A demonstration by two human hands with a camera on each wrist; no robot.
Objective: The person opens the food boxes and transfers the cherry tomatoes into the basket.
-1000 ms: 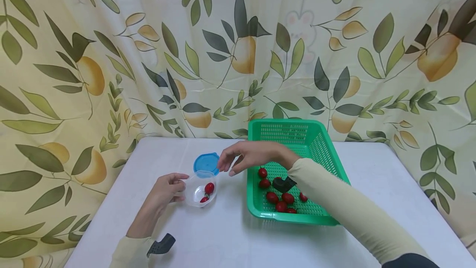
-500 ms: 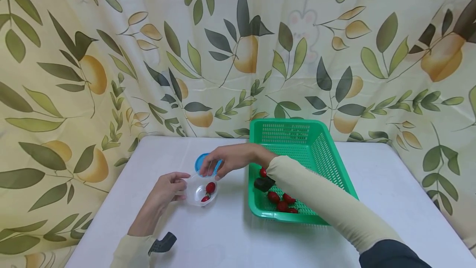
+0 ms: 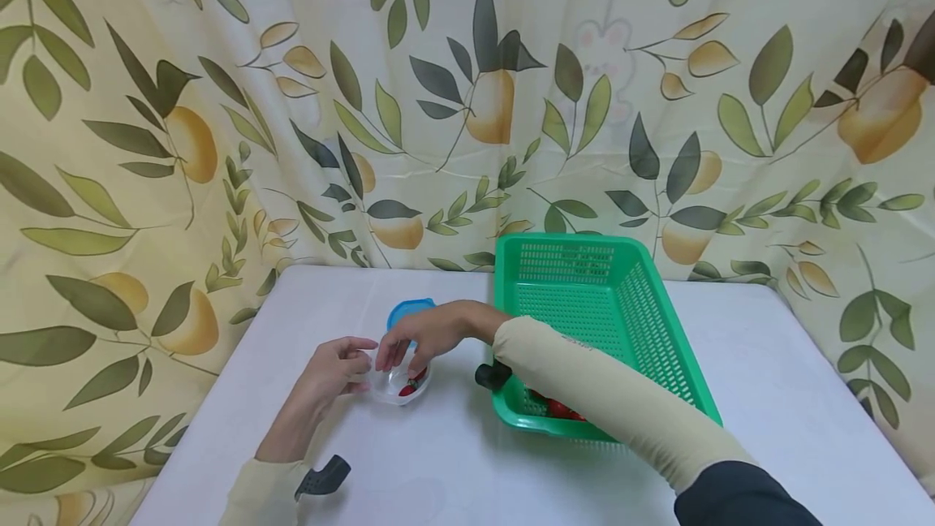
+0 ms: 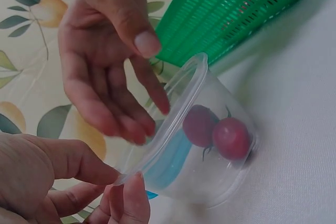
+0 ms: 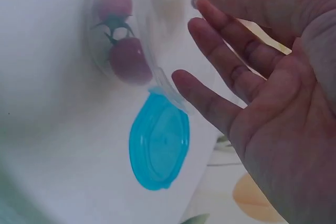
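Note:
My left hand (image 3: 329, 372) pinches the rim of a small clear plastic container (image 4: 210, 184) between thumb and fingers. Two cherry tomatoes (image 4: 231, 138) with green stems lie inside; in the head view the right hand partly covers them. My right hand (image 3: 431, 333) hovers over the container's mouth, fingers loosely bent and pointing down, with nothing seen between them. Both wrist views show those fingers close to the rim. Just behind the container lies a blue lid (image 5: 159, 142), partly covered by the right hand in the head view.
A green perforated basket (image 3: 573, 240) stands to the right on the white table (image 3: 438, 477). Several red tomatoes (image 3: 558, 410) lie in its front part, mostly hidden under the right sleeve. A patterned curtain (image 3: 453, 104) hangs behind the table.
My right hand has moved left and down from beside the basket to over the container. The left hand keeps its pinch on the rim, and the view has shifted slightly.

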